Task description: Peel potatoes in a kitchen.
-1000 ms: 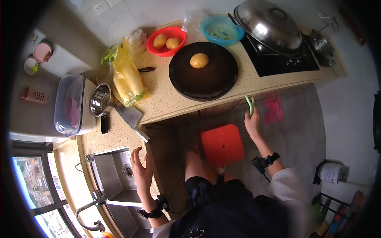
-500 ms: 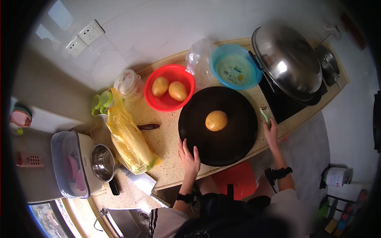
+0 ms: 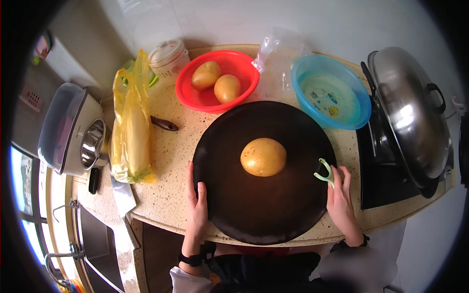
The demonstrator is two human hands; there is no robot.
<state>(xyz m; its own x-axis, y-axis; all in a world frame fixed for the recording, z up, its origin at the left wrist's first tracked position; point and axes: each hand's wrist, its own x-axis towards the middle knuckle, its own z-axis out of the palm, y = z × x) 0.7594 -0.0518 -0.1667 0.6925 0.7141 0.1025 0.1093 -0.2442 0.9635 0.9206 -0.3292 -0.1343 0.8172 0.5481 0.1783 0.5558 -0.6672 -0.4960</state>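
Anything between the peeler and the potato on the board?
Nothing visible: only the board lies between the peeler, in the right hand, and the potato. The left hand is at the board's left edge, off that line.

"What is the right hand [image 3: 342, 202] covering?"

"It is hiding the lower end of the green peeler [image 3: 330, 178]."

"And the yellow bag [image 3: 132, 127]?"

"That is masking one end of the brown handle [image 3: 164, 123] (I am seeing only the other)."

"Anything running out of view or losing focus?"

"The lower edge is cutting off the sink [image 3: 97, 239], and a blur is covering what is probably the right sleeve [image 3: 359, 268]."
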